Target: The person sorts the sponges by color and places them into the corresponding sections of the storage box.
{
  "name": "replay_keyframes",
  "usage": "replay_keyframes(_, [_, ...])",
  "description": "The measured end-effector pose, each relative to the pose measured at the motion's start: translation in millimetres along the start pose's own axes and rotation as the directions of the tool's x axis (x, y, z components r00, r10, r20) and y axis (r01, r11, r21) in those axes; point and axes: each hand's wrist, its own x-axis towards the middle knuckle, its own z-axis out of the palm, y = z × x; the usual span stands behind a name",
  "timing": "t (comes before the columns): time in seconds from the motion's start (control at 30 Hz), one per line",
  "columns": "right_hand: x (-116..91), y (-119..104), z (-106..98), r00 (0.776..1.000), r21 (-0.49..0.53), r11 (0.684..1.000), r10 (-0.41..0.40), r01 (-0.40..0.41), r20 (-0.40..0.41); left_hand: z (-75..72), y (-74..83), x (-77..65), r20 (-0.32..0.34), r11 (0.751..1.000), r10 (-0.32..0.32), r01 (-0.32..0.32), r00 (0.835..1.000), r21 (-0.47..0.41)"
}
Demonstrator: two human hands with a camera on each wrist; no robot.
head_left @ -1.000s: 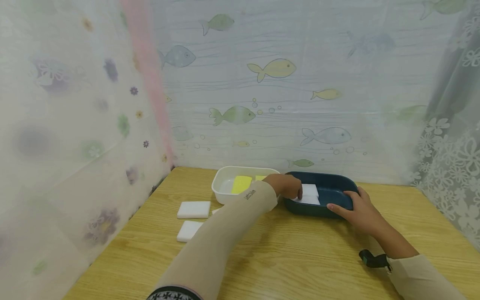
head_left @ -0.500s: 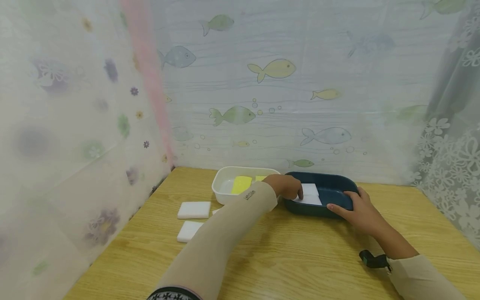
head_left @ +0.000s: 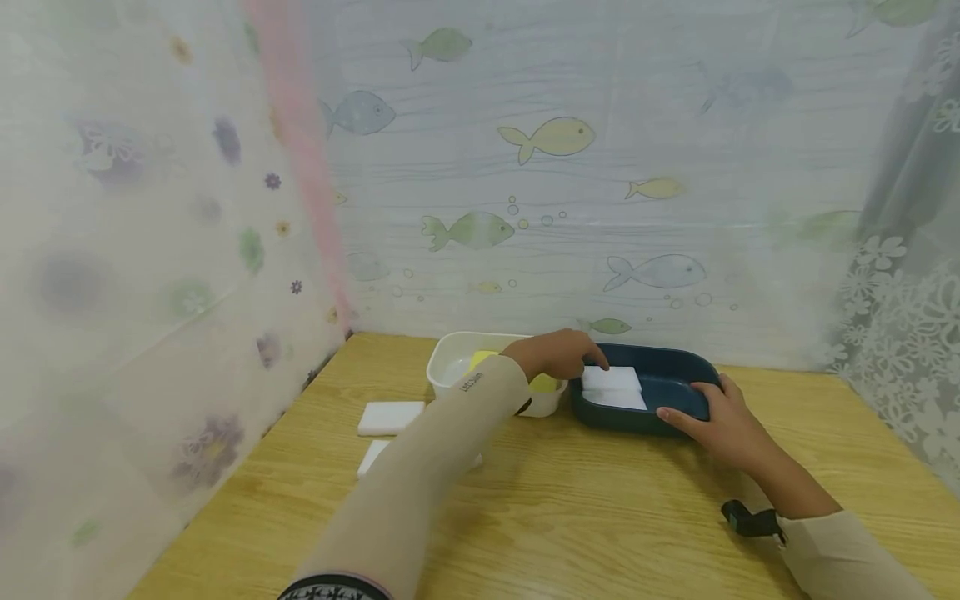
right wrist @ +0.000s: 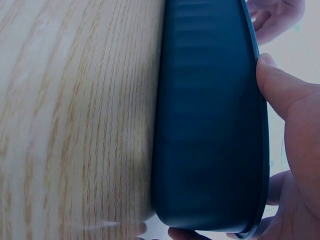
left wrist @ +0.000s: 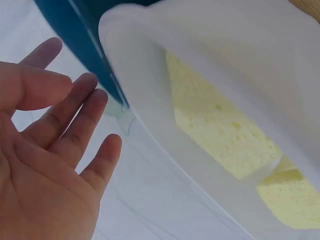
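Note:
My left hand [head_left: 555,353] reaches over the white tub [head_left: 444,379], one fingertip overlapping the back white sponge [head_left: 609,378] in the head view. Its fingers are loosely extended with nothing between them in the left wrist view. Two white sponges lie side by side in the left part of the dark blue tub [head_left: 637,423]. My right hand [head_left: 720,423] grips that tub's right end, thumb over the front rim and fingers around the far side. Yellow sponges [left wrist: 220,120] sit in the white tub, partly hidden by the left arm in the head view.
More white sponges [head_left: 388,417] lie on the wooden table [head_left: 570,517] at the left, partly covered by my left sleeve. A fish-patterned curtain [head_left: 555,183] hangs right behind the tubs. A black strap device [head_left: 750,518] sits at my right wrist.
My left hand has lifted off the white sponges in the dark blue tub and moved back and slightly left, uncovering them. The right hand keeps its grip on the tub.

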Motion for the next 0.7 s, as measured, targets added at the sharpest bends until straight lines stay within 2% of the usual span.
replay_keyframes(0.17, [-1, 1, -1, 1.0, -0.001, 1.0, -0.01, 0.01, -0.003, -6.2, -15.4, -20.5, -0.083, 0.999, 0.047, -0.047, 0.995, 0.012])
replay_keyframes(0.33, [0, 1, 0, 1.0, -0.008, 1.0, -0.01, 0.01, 0.006, -9.6, -39.0, -52.4, -0.155, 0.998, 0.066, -0.066, 0.986, 0.011])
replay_keyframes(0.47, [-1, 2, 0, 1.0, -0.013, 1.0, -0.008, 0.008, 0.005, -12.3, -57.9, -79.0, -0.204, 0.999, 0.044, -0.048, 0.978, -0.018])
replay_keyframes(0.6, [-1, 2, -1, 1.0, -0.012, 1.0, -0.009, 0.009, 0.014, -12.3, -70.3, -108.4, -0.24, 0.998, 0.012, -0.026, 0.971, -0.056])
replay_keyframes(0.7, [-1, 2, -1, 1.0, -0.018, 1.0, -0.01, 0.01, 0.016, -9.6, -77.8, -130.3, -0.286, 0.996, -0.015, -0.012, 0.958, -0.092])
